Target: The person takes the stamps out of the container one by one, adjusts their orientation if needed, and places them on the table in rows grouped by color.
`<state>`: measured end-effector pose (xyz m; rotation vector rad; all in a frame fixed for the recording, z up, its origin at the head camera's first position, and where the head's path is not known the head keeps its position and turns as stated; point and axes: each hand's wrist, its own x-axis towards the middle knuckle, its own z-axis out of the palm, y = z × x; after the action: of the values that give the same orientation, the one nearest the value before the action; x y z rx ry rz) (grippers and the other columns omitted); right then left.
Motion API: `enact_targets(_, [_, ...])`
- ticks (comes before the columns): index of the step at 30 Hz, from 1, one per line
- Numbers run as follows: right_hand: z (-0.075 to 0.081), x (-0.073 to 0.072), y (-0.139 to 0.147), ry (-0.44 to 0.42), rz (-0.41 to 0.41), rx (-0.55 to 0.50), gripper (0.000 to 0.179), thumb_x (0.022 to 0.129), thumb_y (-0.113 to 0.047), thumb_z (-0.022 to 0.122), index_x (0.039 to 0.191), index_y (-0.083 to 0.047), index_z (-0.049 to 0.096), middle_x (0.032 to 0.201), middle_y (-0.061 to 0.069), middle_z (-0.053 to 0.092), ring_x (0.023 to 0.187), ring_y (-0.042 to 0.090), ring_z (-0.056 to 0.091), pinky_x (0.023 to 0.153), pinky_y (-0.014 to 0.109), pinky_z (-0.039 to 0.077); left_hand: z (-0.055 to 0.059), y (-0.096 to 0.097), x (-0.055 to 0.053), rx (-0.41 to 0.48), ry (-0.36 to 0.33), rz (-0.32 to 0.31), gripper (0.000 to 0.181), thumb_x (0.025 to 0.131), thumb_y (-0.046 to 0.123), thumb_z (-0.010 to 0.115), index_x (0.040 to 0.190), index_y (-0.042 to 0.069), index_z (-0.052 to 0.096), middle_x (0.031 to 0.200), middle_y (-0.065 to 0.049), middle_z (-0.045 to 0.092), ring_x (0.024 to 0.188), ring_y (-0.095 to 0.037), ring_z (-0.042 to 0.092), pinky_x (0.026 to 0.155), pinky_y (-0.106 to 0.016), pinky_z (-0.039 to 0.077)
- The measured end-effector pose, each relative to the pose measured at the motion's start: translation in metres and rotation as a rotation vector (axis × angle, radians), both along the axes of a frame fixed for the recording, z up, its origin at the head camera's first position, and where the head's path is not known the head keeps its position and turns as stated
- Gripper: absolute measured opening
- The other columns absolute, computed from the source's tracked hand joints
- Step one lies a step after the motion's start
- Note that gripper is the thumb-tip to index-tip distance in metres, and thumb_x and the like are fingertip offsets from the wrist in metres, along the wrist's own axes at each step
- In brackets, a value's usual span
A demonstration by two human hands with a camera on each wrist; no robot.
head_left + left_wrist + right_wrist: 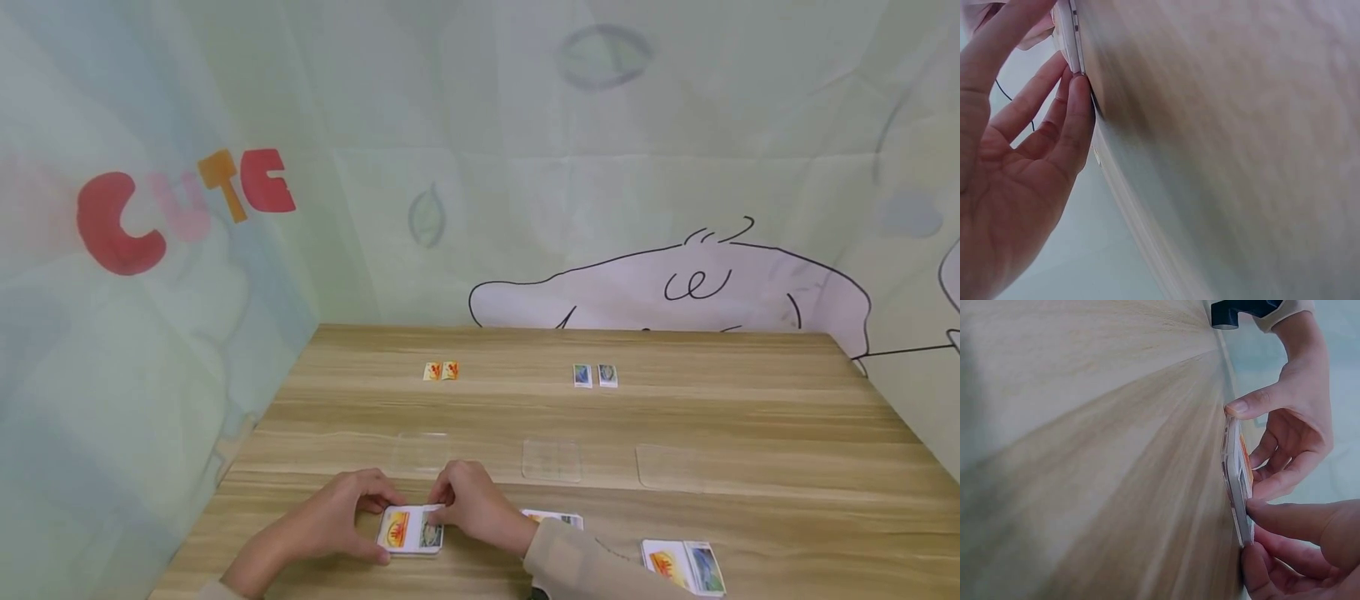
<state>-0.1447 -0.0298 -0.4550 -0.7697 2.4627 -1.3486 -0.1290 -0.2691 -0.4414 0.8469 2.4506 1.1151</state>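
In the head view a shallow clear case of white picture cards [404,538] lies near the table's front left. Its top shows an orange picture on the left and a grey-green picture [431,533] on the right. My left hand [341,518] grips the case from the left, thumb at the near edge and fingers at the far one. My right hand [474,504] pinches the right end, its thumb over the grey-green picture. The right wrist view shows the thumb [1285,519] on the upper face and fingertips by the end edge of the layered case [1235,481].
Two more card cases lie to the right, one [555,518] partly behind my right forearm, the other [682,567] at front right. Clear plastic lids [552,461] lie in a row beyond. Small orange cards [441,371] and blue-green cards [595,376] sit near the back.
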Motion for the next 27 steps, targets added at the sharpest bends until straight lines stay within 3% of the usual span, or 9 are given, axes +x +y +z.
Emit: enact_targets(27, [0.0015, -0.0066, 0.002, -0.028, -0.023, -0.076, 0.019, 0.073, 0.01, 0.082, 0.072, -0.001, 0.067, 0.064, -0.005, 0.06, 0.059, 0.0, 0.051, 0.058, 0.018, 0.046, 0.0004, 0.0002, 0.0017, 0.025, 0.017, -0.011, 0.05, 0.069, 0.027, 0.092, 0.108, 0.005, 0.069, 0.106, -0.002, 0.061, 0.097, -0.013, 0.064, 0.084, -0.03, 0.055])
